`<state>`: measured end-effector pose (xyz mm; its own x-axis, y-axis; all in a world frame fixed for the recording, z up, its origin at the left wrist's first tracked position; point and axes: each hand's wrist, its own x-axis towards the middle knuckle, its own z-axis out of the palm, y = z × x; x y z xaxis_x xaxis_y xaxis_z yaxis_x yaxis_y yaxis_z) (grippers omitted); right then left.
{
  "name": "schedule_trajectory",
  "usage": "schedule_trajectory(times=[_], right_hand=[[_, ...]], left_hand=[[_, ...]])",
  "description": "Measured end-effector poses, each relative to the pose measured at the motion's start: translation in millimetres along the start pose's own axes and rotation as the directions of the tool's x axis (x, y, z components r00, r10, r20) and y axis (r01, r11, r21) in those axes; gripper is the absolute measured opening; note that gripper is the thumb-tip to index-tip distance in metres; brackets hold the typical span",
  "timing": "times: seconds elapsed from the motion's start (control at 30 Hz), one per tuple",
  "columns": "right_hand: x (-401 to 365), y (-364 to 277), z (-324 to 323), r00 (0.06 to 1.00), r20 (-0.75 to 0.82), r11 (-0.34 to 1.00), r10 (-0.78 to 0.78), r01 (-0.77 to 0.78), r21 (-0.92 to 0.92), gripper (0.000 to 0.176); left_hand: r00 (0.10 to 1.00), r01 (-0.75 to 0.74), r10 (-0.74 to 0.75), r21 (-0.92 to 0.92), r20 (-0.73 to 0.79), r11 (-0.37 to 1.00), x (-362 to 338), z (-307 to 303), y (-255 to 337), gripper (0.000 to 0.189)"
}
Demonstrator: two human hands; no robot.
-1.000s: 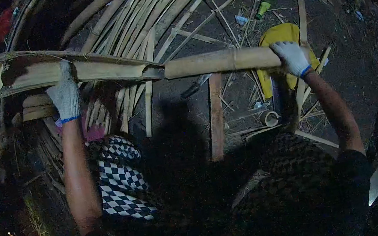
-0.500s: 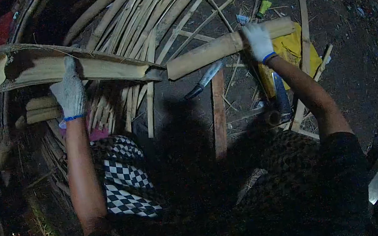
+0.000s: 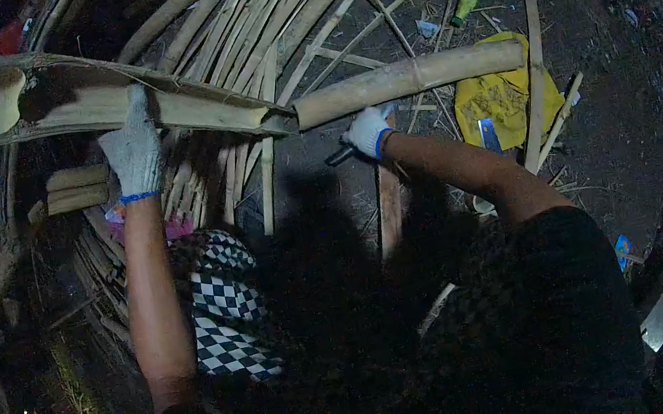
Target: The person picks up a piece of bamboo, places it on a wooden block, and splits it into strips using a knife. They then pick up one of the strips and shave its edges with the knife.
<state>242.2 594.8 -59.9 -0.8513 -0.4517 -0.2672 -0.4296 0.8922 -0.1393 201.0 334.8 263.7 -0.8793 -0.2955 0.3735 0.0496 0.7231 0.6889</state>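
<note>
My left hand (image 3: 134, 157), in a white knit glove with a blue cuff, grips the lower edge of a split bamboo pole (image 3: 201, 106), its hollow inner face towards me and the thumb pressed against it. A second bamboo piece (image 3: 415, 77), rounded side up, meets its right end. Below that piece, my right hand (image 3: 369, 132), gloved the same way, is closed around a knife (image 3: 338, 156). The dark handle end sticks out to the left of the fingers, and most of the blade is hidden behind the glove.
Long thin bamboo strips (image 3: 265, 21) fan out at the top. A yellow bag (image 3: 499, 104) lies on the ground to the right, near a green bottle (image 3: 466, 2). A flat wooden stick (image 3: 391, 206) lies in front of me. Another broad blade (image 3: 660, 320) rests at the lower right.
My right hand has let go of the right bamboo piece and moved down and left onto the knife. The split pole in my left hand has shifted slightly up and right.
</note>
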Motion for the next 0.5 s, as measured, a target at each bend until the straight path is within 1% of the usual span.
schedule_trajectory(times=[0.03, 0.07, 0.1, 0.13, 0.2, 0.23, 0.27, 0.33, 0.37, 0.4, 0.43, 0.47, 0.5], right_hand=[[3, 2, 1, 0.991, -0.068, 0.983, -0.112, 0.1, -0.153, 0.018], [7, 6, 1, 0.966, -0.121, 0.933, -0.23, 0.183, -0.311, 0.019], [0, 12, -5, 0.904, -0.284, 0.943, -0.319, 0.272, -0.194, 0.019], [-7, 14, -16, 0.904, -0.284, 0.942, -0.321, 0.273, -0.196, 0.019], [-22, 19, -33, 0.762, -0.348, 0.836, -0.547, 0.516, -0.183, 0.02], [-27, 19, -37, 0.706, -0.436, 0.803, -0.558, 0.592, -0.07, 0.025], [-33, 16, -42, 0.705, -0.432, 0.801, -0.562, 0.594, -0.071, 0.025], [-51, 0, -63, 0.768, -0.395, 0.78, -0.505, 0.602, 0.172, 0.03], [-59, -9, -69, 0.789, -0.415, 0.785, -0.453, 0.574, 0.234, 0.034], [-65, -19, -66, 0.791, -0.409, 0.783, -0.455, 0.575, 0.239, 0.034], [-71, -26, -62, 0.858, -0.336, 0.814, -0.389, 0.491, 0.311, 0.034], [-72, -29, -58, 0.911, -0.262, 0.84, -0.317, 0.398, 0.367, 0.034], [-63, -27, -25, 0.9, -0.232, 0.878, -0.369, 0.419, 0.231, 0.032]], left_hand=[[1.0, -0.001, 0.001, -0.003, 0.0, 1.0, 1, 1, -3, 0.064], [0.998, -0.059, 0.06, -0.045, 0.027, 0.997, 3, 3, -7, 0.062], [0.992, -0.113, 0.117, -0.087, 0.051, 0.99, 5, 3, -9, 0.06], [0.992, -0.112, 0.116, -0.088, 0.048, 0.99, 5, 2, -9, 0.06], [0.994, -0.102, 0.099, 0.065, 0.055, 0.993, 2, 2, -9, 0.057], [0.994, -0.094, 0.091, 0.065, 0.055, 0.993, 0, 2, -8, 0.057], [0.992, -0.101, 0.097, 0.05, 0.079, 0.994, 1, 2, -7, 0.057], [0.99, -0.103, 0.099, 0.036, 0.102, 0.994, 2, 2, -7, 0.058], [0.989, -0.114, 0.111, 0.026, 0.099, 0.993, 3, 2, -8, 0.058], [0.988, -0.117, 0.114, 0.021, 0.101, 0.993, 3, 2, -13, 0.058], [0.988, -0.119, 0.117, 0.017, 0.103, 0.993, 3, 2, -16, 0.059], [0.99, -0.117, 0.112, 0.053, 0.084, 0.992, 7, 3, -21, 0.059], [0.991, -0.122, 0.117, 0.071, 0.072, 0.99, 7, 3, -18, 0.06]])
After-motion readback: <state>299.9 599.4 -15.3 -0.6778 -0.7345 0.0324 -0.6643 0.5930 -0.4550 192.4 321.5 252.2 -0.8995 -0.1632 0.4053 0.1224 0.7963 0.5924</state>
